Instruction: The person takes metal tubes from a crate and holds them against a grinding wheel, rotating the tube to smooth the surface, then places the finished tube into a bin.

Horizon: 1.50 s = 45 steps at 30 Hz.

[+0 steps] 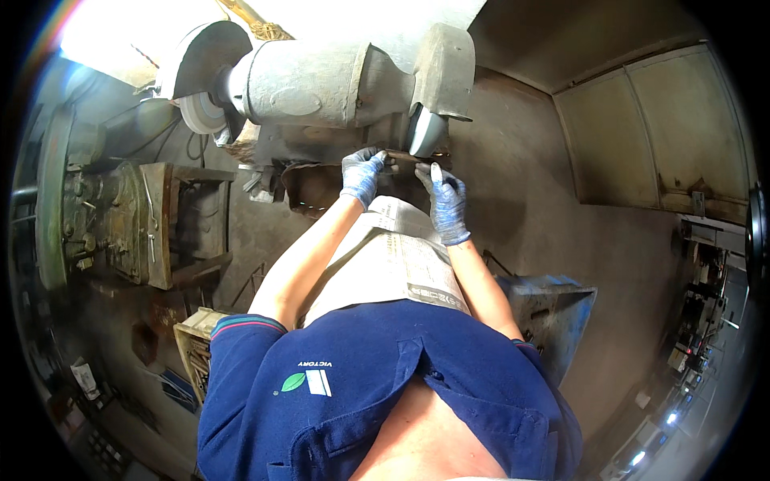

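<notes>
Nearest, a newspaper (pixel 401 260) lies across the person's lap. Beyond it, the gloved left hand (pixel 361 175) and right hand (pixel 443 204) have their fingers clenched on a flat metal strip (pixel 403 158), one at each end, held against the bench grinder's wheel (pixel 427 132). The strip looks stiff, thin and sharp-edged, probably hot near the wheel; the ends seem the safe hold.

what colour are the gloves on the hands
Speckled blue-grey knit gloves on the left hand and right hand; head view.
</notes>
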Each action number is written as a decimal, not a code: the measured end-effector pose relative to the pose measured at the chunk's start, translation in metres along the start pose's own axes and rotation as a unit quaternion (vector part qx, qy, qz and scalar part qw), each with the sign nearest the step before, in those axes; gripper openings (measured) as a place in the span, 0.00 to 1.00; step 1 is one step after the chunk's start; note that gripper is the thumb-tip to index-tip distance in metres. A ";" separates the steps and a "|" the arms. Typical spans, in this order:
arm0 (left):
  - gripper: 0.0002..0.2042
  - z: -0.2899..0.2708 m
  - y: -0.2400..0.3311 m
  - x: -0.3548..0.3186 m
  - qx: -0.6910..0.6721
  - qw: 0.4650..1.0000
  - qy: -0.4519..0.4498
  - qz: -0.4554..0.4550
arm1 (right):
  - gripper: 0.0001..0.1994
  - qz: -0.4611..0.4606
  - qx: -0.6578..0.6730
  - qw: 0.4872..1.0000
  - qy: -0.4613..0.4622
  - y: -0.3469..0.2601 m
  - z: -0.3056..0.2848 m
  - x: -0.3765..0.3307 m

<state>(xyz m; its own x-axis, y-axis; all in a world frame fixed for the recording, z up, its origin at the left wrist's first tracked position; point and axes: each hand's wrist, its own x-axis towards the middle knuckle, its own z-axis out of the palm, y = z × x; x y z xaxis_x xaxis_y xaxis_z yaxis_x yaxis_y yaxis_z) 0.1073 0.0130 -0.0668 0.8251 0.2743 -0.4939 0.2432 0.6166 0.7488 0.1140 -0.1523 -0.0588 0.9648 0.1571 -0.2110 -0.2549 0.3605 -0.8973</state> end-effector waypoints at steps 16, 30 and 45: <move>0.08 -0.025 0.038 -0.075 -0.020 0.991 -0.113 0.074 | 0.12 -0.184 -0.142 0.962 -0.141 -0.033 0.014 -0.055; 0.12 -0.023 0.060 -0.099 0.041 0.984 -0.152 0.077 | 0.20 -0.380 -0.321 0.849 -0.177 -0.083 0.024 -0.085; 0.06 0.002 0.050 -0.089 0.120 0.969 -0.151 0.157 | 0.23 -0.196 -0.131 0.963 -0.134 -0.054 0.006 -0.076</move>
<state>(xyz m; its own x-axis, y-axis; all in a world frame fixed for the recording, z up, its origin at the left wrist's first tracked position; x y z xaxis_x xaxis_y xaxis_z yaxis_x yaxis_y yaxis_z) 0.0470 0.0180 0.0155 0.9802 0.1708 -0.0998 0.0366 0.3389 0.9401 0.0543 -0.1785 0.0079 0.9235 0.2995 0.2399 0.1846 0.2013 -0.9620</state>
